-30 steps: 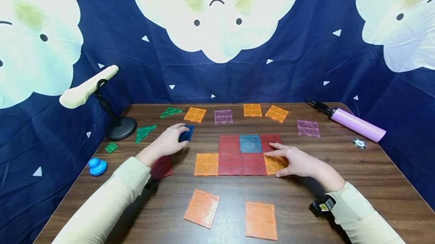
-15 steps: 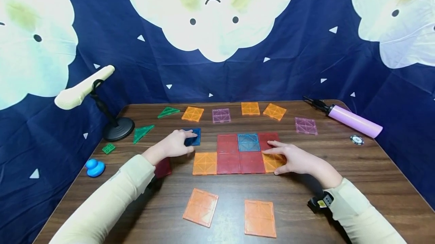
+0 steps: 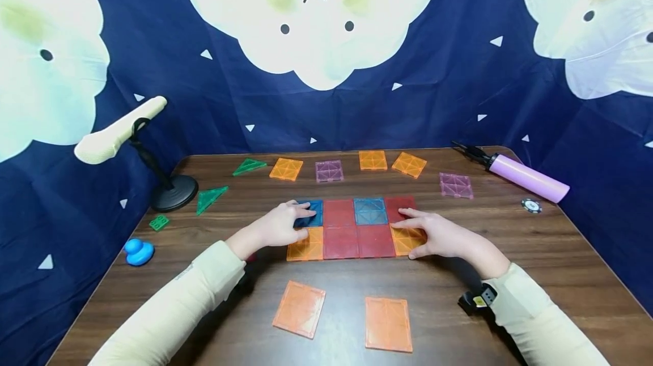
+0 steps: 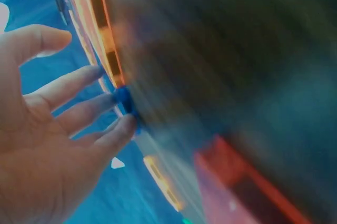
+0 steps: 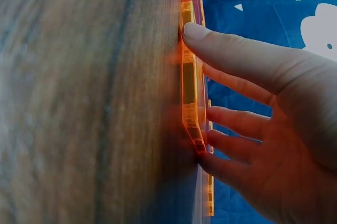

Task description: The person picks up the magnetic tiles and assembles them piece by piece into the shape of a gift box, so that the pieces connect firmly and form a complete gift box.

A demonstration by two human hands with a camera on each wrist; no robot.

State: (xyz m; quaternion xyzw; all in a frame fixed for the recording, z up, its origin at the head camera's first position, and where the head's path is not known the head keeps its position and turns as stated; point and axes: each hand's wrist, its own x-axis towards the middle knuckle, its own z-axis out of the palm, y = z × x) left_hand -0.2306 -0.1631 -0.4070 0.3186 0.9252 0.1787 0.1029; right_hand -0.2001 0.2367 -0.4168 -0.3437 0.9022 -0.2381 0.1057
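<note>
A joined block of see-through magnetic tiles lies flat mid-table. My left hand (image 3: 278, 227) rests its fingertips on a dark blue tile (image 3: 315, 214) at the block's upper left, its thumb over an orange tile (image 3: 306, 250) below. In the left wrist view the fingers are spread, fingertips at the blue tile's edge (image 4: 124, 97). At the other end my right hand (image 3: 444, 235) touches an orange tile (image 3: 404, 241), thumb at its near edge, forefingers reaching over a red tile (image 3: 397, 205). A lighter blue tile (image 3: 370, 211) and red tiles (image 3: 340, 242) fill the middle.
Two peach tiles (image 3: 299, 309) lie nearer me. Behind the block are loose orange tiles (image 3: 287, 169), purple tiles (image 3: 329, 171) and green triangles (image 3: 211, 200). A stand (image 3: 175, 193), blue duck (image 3: 139, 252) and green brick (image 3: 159, 222) are left; a purple pump (image 3: 530, 178) and chip (image 3: 531, 205) right.
My left hand has slid the dark blue tile right, from apart on the table to against the block, above the left orange tile. My right hand has stayed at its end.
</note>
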